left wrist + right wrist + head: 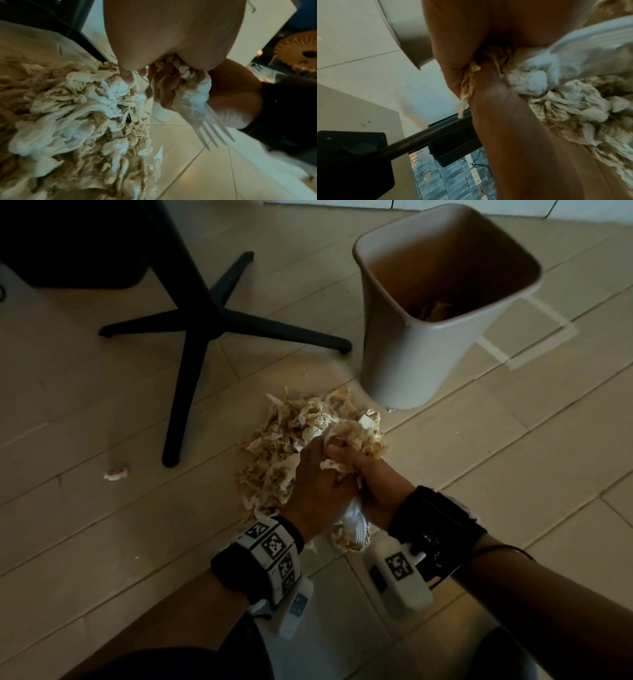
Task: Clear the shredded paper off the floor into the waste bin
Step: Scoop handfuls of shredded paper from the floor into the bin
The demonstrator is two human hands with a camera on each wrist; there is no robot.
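Observation:
A heap of tan and white shredded paper [291, 436] lies on the tiled floor just in front of the beige waste bin [411, 361]. My left hand [320, 460] and right hand [347, 458] meet over the heap's near side. Both grip one bunch of shreds between them. In the left wrist view my left hand's fingertips [127, 79] dig into the shredded paper [77, 108], and a white plastic fork [211, 129] sticks out of the clump. In the right wrist view the right hand's thumb [494, 108] clamps shreds [556, 94] against the palm. Some shreds [433, 309] lie in the bin.
A black chair base [205, 316] with spread legs stands to the left of the bin and the heap. One loose scrap [116, 472] lies on the floor at the left. White tape lines [534, 347] mark the tiles right of the bin.

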